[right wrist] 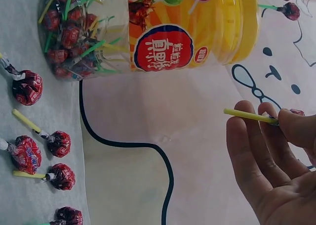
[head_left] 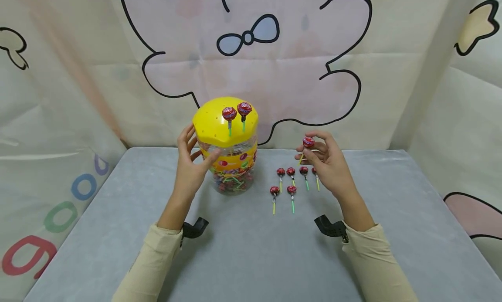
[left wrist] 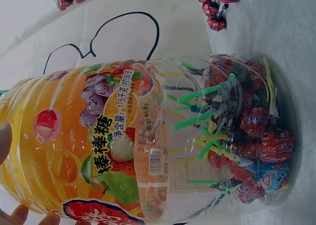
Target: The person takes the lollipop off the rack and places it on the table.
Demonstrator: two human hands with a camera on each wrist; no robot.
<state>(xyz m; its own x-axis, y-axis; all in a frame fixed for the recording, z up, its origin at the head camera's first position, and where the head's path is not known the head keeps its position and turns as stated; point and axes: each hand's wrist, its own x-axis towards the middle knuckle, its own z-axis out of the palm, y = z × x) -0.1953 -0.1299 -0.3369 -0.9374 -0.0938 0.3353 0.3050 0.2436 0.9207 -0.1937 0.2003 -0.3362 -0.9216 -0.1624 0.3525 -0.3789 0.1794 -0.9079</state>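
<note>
A clear plastic candy jar [head_left: 235, 160] with an orange fruit label and a yellow domed lid [head_left: 211, 123] stands on the table, partly filled with lollipops. Two red-wrapped lollipops [head_left: 244, 109] stand upright on the lid. My left hand [head_left: 192, 162] holds the jar's left side near the lid, thumb across the front and fingers further back. To the right of the jar, raised over the table, my right hand [head_left: 323, 156] pinches a red-wrapped lollipop [head_left: 308, 142] by its head end; its yellow stick [right wrist: 249, 115] points away from the palm in the right wrist view.
Several red-wrapped lollipops [head_left: 291, 190] lie in two rows on the grey table [head_left: 259, 258], below my right hand, sticks toward me. Behind the table hangs a sheet [head_left: 290, 84] printed with a cartoon figure, and sheets also close off both sides.
</note>
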